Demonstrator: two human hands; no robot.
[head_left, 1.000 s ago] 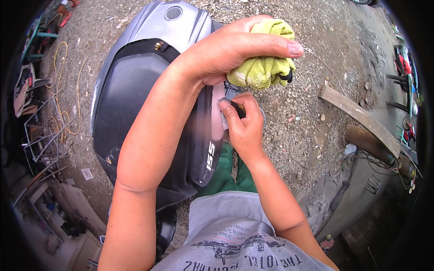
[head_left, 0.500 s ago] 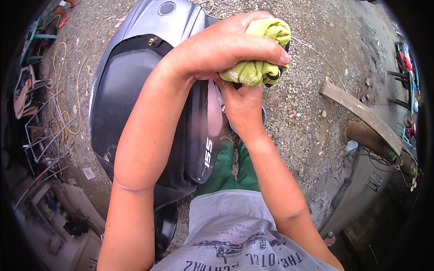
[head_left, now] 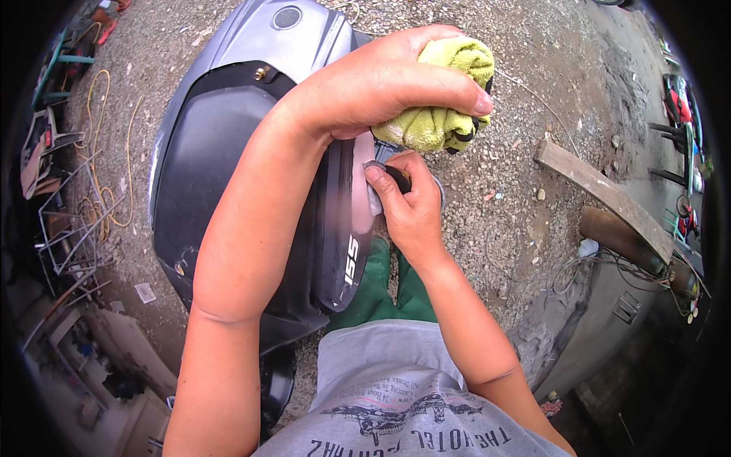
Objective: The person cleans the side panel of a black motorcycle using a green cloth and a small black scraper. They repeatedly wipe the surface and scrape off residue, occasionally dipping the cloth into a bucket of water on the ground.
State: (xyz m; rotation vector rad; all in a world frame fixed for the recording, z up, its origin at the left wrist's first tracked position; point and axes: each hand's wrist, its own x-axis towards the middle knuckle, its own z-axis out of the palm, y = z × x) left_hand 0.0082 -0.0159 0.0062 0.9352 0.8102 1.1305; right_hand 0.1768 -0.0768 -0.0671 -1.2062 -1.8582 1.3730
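A yellow-green cloth (head_left: pixel 440 107), bunched into a wad, sits in the left hand (head_left: pixel 388 80), whose grip is wrapped tight round it, thumb along the underside and the knuckles on top. The cloth is held up over the right edge of a grey and black scooter body panel (head_left: pixel 228 152), which stands on the gravel ground (head_left: pixel 525 91). Just under the cloth, the right hand (head_left: pixel 411 209) has its grip pinched narrow on a small dark piece (head_left: pixel 397 179) pressed against a worn, pale patch (head_left: pixel 362 183) at the panel's edge; what the piece is I cannot tell, as the fingers cover most of it. The two hands are very close, the cloth almost over the right fingertips.

The panel has a silver top with a round inset (head_left: pixel 286 17) and a brass-coloured fitting (head_left: pixel 261 73) above its black middle. Below it show green trousers (head_left: pixel 381 286) and a grey printed shirt (head_left: pixel 396 396). To the right lie a wooden plank (head_left: pixel 601 194) and a rusty pipe (head_left: pixel 617 236), well apart from the hands. At the left, a yellow cord (head_left: pixel 99 145) loops beside bent metal wire frames (head_left: pixel 68 228).
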